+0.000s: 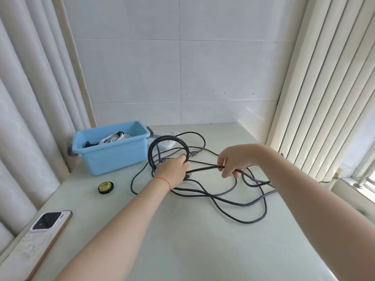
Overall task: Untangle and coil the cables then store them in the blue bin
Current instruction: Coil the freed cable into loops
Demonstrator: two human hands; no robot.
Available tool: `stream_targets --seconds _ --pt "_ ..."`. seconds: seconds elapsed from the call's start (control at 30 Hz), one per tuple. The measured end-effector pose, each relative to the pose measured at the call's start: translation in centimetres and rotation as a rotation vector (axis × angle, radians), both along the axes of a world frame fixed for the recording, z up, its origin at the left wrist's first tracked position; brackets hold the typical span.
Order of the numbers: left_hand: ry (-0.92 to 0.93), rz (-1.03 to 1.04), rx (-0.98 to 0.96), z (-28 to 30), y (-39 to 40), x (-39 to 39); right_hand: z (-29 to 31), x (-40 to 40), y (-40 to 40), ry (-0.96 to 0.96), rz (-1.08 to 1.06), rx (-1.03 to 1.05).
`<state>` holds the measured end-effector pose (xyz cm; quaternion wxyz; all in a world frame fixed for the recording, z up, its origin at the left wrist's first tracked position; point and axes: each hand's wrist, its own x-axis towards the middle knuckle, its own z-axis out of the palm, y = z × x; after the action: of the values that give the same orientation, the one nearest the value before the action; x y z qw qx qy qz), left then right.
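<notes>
A long black cable (239, 203) sprawls in loose tangled loops over the pale tabletop (182, 240). My left hand (172, 169) grips a coiled bundle of that cable, whose loops (160, 142) stand upright above the table. To its right, my right hand (233, 161) pinches a straight stretch of the same cable running between both hands. The blue bin (113, 155) stands at the back left, holding a coiled white cable (114, 137) and a dark item beside it.
A roll of black tape with a yellow centre (106, 187) lies in front of the bin. A phone (48, 222) rests face down at the table's left edge. Curtains hang left, vertical blinds right, and a tiled wall stands behind.
</notes>
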<state>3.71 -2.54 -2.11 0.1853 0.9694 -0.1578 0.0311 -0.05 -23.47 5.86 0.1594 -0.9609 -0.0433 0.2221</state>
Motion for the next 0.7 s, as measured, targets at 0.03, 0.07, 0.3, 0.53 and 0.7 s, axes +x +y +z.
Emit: stream_targets --seconds 0.03,0.07,0.3,0.53,0.7 --pt "-0.006 0.005 0.012 0.2 0.1 0.2 0.2 0.1 -0.9 -0.056 -0.028 0.057" --pt "-0.008 0.012 0.016 0.4 0.2 0.3 0.4 0.3 -1.6 -0.125 -0.068 0.127" --pt "0.198 -0.098 -0.272 3.1 -0.4 0.2 2.2 1.0 -2.2 -0.358 -0.039 0.035" --pt "0.81 -0.447 -0.941 5.6 1.2 -0.2 4.2 0.1 -3.2 0.02 0.173 0.417" --pt "0.963 -0.393 -1.366 4.8 1.0 0.4 3.0 0.9 -2.5 -0.039 0.028 0.728"
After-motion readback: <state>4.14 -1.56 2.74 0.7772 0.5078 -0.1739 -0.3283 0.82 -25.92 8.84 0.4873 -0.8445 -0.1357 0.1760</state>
